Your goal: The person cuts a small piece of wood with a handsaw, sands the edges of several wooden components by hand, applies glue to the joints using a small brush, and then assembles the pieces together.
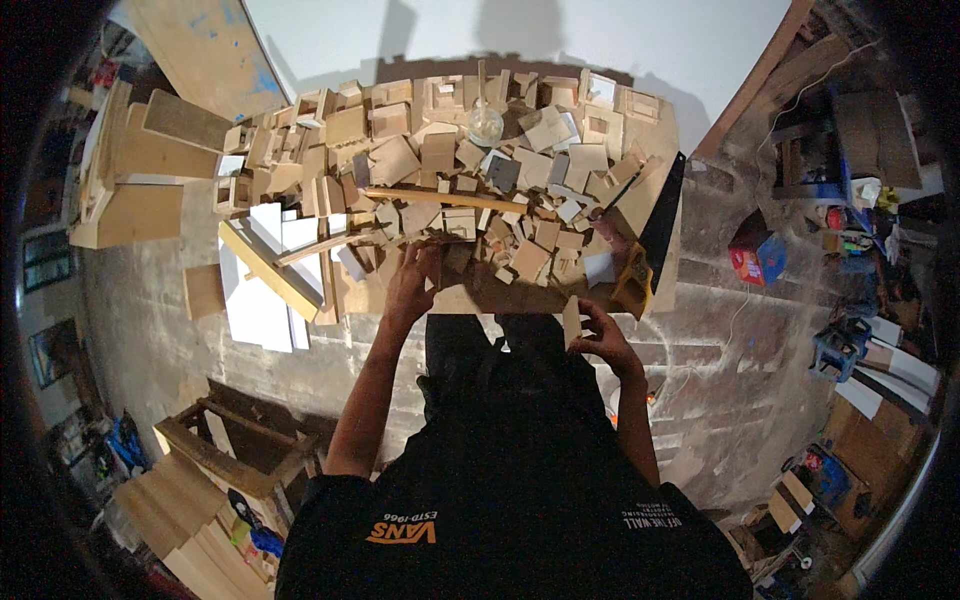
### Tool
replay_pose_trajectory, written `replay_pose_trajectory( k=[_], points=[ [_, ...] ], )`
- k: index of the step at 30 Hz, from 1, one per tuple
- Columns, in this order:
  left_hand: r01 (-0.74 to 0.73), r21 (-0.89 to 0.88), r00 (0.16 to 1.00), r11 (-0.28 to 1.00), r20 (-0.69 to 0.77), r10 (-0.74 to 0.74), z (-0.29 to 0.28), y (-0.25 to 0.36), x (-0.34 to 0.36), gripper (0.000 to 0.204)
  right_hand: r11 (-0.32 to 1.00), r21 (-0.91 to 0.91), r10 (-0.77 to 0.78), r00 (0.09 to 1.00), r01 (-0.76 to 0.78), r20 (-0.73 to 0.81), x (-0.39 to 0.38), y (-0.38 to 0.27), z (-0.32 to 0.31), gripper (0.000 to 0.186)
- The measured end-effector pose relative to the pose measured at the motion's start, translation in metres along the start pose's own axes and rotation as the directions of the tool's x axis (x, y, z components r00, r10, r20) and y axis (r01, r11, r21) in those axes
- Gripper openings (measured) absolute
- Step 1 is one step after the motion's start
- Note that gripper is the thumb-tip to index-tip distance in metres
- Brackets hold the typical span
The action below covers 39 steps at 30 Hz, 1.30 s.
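Note:
My left hand (pixel 405 292) is at the table's near edge, its fingers closed round a small brownish wooden piece (pixel 432 266); the fingertips are partly lost against the clutter. To the right and a little lower, my right hand (pixel 608 342) pinches a thin, pale wooden piece (pixel 572 322) upright between thumb and fingers, just off the near edge. Many small wooden blocks and plates (pixel 530 258) lie heaped beyond both hands. A long wooden strip (pixel 445 198) lies across the heap. Closest to my right hand is a handsaw with a yellow handle (pixel 634 280) and dark blade (pixel 664 215).
Small box-like wooden assemblies (pixel 443 92) line the table's far side, near a clear jar (pixel 485 126) with a stick in it. White sheets (pixel 255 305) and a yellowish wooden bar (pixel 268 272) overhang the left edge. Wooden furniture (pixel 225 450) stands lower left, and a red-and-blue box (pixel 757 250) at right.

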<state>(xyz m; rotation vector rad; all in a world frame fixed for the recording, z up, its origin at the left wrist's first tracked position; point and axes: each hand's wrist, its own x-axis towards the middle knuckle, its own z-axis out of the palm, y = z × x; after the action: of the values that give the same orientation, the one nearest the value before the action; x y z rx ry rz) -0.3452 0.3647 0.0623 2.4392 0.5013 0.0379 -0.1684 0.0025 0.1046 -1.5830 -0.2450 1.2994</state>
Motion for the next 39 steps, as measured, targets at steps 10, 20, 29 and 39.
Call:
replay_pose_trajectory(
  k=[10, 20, 29, 39],
  points=[
    [-0.001, -0.148, 1.000, 0.989, 0.020, 0.004, 0.014, -0.015, 0.002, 0.080, 0.995, -0.101, 0.010, 0.999, -0.006, 0.041, 0.002, 0.003, -0.003, 0.093],
    [0.149, -0.300, 0.989, 0.942, 0.049, -0.141, -0.043, 0.031, -0.029, 0.090, 0.991, -0.120, -0.055, 0.998, 0.060, 0.042, 0.008, -0.022, 0.023, 0.093],
    [-0.058, -0.990, 0.989, 0.128, -0.074, -0.125, -0.124, 0.131, -0.039, 0.103, 0.861, 0.236, -0.489, 0.862, 0.451, 0.133, 0.010, -0.163, 0.131, 0.110],
    [-0.157, -0.975, 0.985, 0.157, -0.165, -0.042, -0.161, 0.166, -0.027, 0.098, 0.690, 0.417, -0.647, 0.763, 0.592, -0.012, 0.007, -0.211, 0.169, 0.108]
  ],
)
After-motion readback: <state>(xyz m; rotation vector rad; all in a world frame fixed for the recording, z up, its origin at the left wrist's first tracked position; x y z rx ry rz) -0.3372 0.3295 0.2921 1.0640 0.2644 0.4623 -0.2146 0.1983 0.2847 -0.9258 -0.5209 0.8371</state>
